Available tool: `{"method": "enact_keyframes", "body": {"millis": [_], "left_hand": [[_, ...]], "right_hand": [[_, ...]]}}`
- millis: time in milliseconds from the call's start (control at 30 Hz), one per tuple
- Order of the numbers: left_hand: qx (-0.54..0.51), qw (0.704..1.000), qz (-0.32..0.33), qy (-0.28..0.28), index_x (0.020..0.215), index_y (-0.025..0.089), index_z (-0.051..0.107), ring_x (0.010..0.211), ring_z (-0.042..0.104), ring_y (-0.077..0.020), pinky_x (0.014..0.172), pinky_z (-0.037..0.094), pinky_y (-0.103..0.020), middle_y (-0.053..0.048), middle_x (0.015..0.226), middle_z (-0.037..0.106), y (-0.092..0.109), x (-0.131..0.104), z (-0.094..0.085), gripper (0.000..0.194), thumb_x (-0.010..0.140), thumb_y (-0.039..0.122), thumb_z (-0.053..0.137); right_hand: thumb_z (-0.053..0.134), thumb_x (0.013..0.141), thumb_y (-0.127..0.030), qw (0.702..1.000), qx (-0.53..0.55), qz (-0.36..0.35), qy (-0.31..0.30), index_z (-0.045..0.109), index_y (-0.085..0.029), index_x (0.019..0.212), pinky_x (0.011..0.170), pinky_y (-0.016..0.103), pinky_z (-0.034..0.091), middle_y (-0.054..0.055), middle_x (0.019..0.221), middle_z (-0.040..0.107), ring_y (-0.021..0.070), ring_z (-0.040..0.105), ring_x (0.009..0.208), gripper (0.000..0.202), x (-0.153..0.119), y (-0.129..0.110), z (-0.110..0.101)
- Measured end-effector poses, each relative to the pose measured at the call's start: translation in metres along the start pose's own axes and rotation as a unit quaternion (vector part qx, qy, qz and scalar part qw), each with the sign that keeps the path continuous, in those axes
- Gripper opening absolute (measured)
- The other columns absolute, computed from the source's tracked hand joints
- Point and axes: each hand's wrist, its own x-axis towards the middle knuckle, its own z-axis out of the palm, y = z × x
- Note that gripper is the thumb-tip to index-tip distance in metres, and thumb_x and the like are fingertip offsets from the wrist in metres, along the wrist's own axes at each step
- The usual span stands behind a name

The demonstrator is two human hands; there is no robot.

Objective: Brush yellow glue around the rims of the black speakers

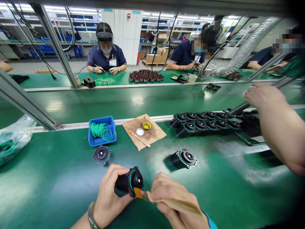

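Note:
My left hand (108, 194) is wrapped round a black motor housing (123, 183), tilted so its round end faces right. A green rubber ring circles that end. In my right hand (171, 190) is a flat brush (138, 192) with orange bristles and a pale wooden handle. Its bristles meet the rim of the end beside the green ring. Just beyond my left hand stands another black housing (102, 154), with no green ring visible. Off to the right, a third housing (183, 158) lies on the green bench with a green ring on its end.
A blue bin (114, 135) holds green rings. On brown cardboard (157, 130) are a second brush, a white lid and a yellow cap. Rows of housings (202, 125) stand back right. Another person's arm (278, 117) reaches in at right. A metal post (30, 98) slants at left.

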Motion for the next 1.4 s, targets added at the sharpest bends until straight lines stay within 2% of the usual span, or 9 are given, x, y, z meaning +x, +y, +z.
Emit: {"method": "enact_keyframes", "body": {"millis": [333,467,567,700,900,1067,1200,1267,1400], "left_hand": [[0.014,0.999,0.032,-0.027,0.115,0.022,0.052,0.094,0.060,-0.0177,0.079,0.053,-0.028,-0.005,0.103,0.059,-0.001,-0.005,0.000,0.050,0.072,0.009,0.074],[0.017,0.999,0.035,-0.023,0.115,0.023,0.053,0.097,0.061,-0.0179,0.083,0.052,-0.028,-0.005,0.105,0.059,-0.002,-0.007,0.000,0.048,0.073,0.009,0.073],[0.014,0.999,0.037,-0.019,0.115,0.023,0.053,0.098,0.061,-0.0173,0.084,0.052,-0.027,-0.005,0.105,0.059,-0.002,-0.007,0.000,0.047,0.074,0.008,0.070],[0.022,0.998,0.056,-0.011,0.115,0.021,0.054,0.100,0.061,-0.0176,0.086,0.052,-0.027,-0.006,0.106,0.060,-0.001,-0.005,-0.001,0.041,0.077,0.009,0.067],[0.031,0.996,0.082,0.001,0.112,0.018,0.056,0.102,0.061,-0.0173,0.089,0.051,-0.026,-0.007,0.105,0.062,0.000,-0.005,-0.002,0.037,0.077,0.006,0.063],[0.027,0.996,0.083,0.006,0.113,0.018,0.056,0.104,0.060,-0.0167,0.093,0.049,-0.026,-0.007,0.107,0.061,-0.003,-0.009,-0.002,0.038,0.077,0.005,0.062],[0.013,0.998,0.065,-0.001,0.113,0.019,0.055,0.103,0.060,-0.0165,0.090,0.050,-0.026,-0.006,0.108,0.060,-0.004,-0.008,-0.001,0.040,0.076,0.009,0.068],[0.003,0.999,0.036,-0.007,0.112,0.021,0.054,0.098,0.062,-0.0160,0.084,0.052,-0.025,-0.005,0.106,0.060,-0.003,-0.005,-0.002,0.045,0.073,0.016,0.077],[-0.022,0.999,-0.023,-0.029,0.110,0.024,0.055,0.087,0.062,-0.0149,0.075,0.051,-0.026,-0.001,0.100,0.061,0.000,-0.002,-0.004,0.054,0.065,0.027,0.086]], "right_hand": [[0.042,0.098,-0.016,0.998,-0.057,0.012,-0.023,0.051,-0.019,0.097,0.063,0.029,0.046,0.005,0.077,0.061,0.0149,0.053,0.068,0.009,0.005,0.010,0.006],[0.043,0.097,-0.013,0.991,-0.129,-0.016,0.030,0.052,-0.019,0.093,0.063,0.026,0.048,0.004,0.082,0.064,0.0120,0.055,0.066,0.011,0.010,0.014,0.005],[0.044,0.096,-0.012,0.991,-0.112,0.008,0.068,0.052,-0.019,0.091,0.062,0.021,0.048,0.001,0.079,0.063,0.0097,0.057,0.065,0.012,0.009,0.011,0.005],[0.046,0.094,-0.011,0.994,-0.068,0.042,0.070,0.056,-0.019,0.083,0.061,0.018,0.048,0.000,0.076,0.064,0.0082,0.061,0.065,0.016,0.006,0.008,0.008],[0.047,0.095,-0.012,0.981,-0.119,0.079,0.128,0.057,-0.017,0.072,0.058,0.017,0.051,0.000,0.070,0.063,0.0091,0.064,0.063,0.025,0.005,0.021,0.008],[0.047,0.096,-0.016,0.969,-0.133,0.137,0.158,0.055,-0.017,0.078,0.048,0.013,0.048,-0.003,0.064,0.060,0.0051,0.058,0.048,0.019,0.008,0.023,0.003],[0.047,0.096,-0.013,0.966,-0.101,0.128,0.201,0.055,-0.018,0.081,0.050,0.012,0.049,-0.003,0.067,0.059,0.0040,0.058,0.050,0.019,0.009,0.015,0.002],[0.046,0.097,-0.013,0.976,-0.075,0.096,0.182,0.057,-0.018,0.082,0.055,0.015,0.050,-0.001,0.074,0.061,0.0056,0.060,0.057,0.019,0.007,0.011,0.004],[0.043,0.098,-0.019,0.997,-0.021,-0.004,0.079,0.057,-0.017,0.096,0.063,0.027,0.050,0.005,0.078,0.063,0.0131,0.058,0.068,0.014,0.002,0.011,0.010]]}}
